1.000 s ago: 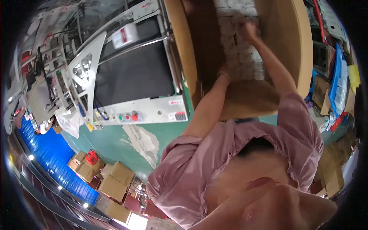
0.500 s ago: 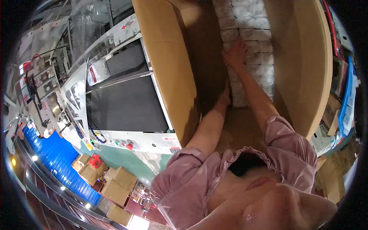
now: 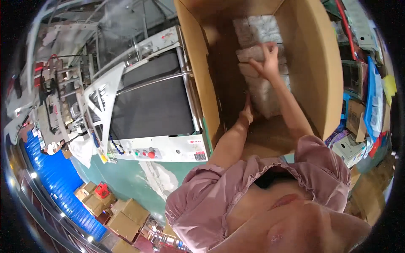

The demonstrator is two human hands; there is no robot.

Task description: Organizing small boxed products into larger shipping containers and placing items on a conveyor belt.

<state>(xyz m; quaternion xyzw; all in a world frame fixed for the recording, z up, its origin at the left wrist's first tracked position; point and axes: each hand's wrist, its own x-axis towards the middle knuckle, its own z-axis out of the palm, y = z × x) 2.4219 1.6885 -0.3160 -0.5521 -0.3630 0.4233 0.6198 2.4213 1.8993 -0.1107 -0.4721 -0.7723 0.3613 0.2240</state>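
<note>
Inside a tall cardboard box (image 3: 314,80) stands a stack of white packages (image 3: 263,90) in shiny clear wrap, laid in close rows. My right hand (image 3: 269,65) is over the middle of the stack. Its thumb and fingers straddle one package (image 3: 245,55), which sticks out a little to the left of the rows around it. My left hand (image 3: 247,111) reaches low into the box beside the stack's near left side. Its fingers point away from me, stretched out along that side, and nothing shows in its grasp.
Left of the box stands a white-framed machine with a black conveyor belt (image 3: 156,101) and a panel with a red button (image 3: 151,154). Cardboard cartons (image 3: 124,221) sit on the green floor at lower left. A blue sheet-like item (image 3: 372,97) and other goods crowd the right.
My right hand has gone from lying spread on the stack to straddling one package, which now juts left. The view has shifted, showing the box further left. My left hand stays beside the stack.
</note>
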